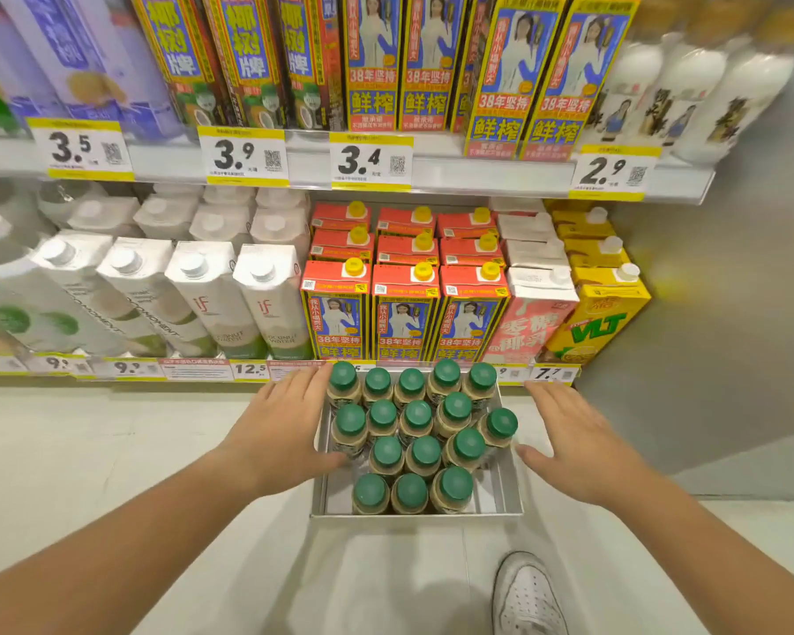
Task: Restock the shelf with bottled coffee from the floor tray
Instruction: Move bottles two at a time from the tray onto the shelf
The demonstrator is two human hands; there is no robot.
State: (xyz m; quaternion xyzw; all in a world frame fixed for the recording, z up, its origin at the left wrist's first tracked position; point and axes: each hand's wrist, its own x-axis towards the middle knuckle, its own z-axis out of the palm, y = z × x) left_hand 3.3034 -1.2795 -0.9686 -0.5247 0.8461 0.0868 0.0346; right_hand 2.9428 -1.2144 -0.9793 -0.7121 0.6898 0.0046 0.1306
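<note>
A metal tray (500, 494) lies on the floor in front of the lowest shelf, holding several coffee bottles (417, 430) with green caps and beige bodies, all upright. My left hand (281, 423) is at the tray's left side with fingers straight, its thumb near the left wall by a bottle. My right hand (578, 444) hovers just right of the tray, fingers spread and straight, holding nothing. Whether either hand touches the tray is unclear.
The lower shelf (202, 371) carries white coconut water cartons (267, 300), red and blue cartons (402, 313), a pink carton and a yellow VLT carton (597, 323). An upper shelf (454, 171) with price tags holds more cartons. My white shoe (528, 593) stands on the pale floor.
</note>
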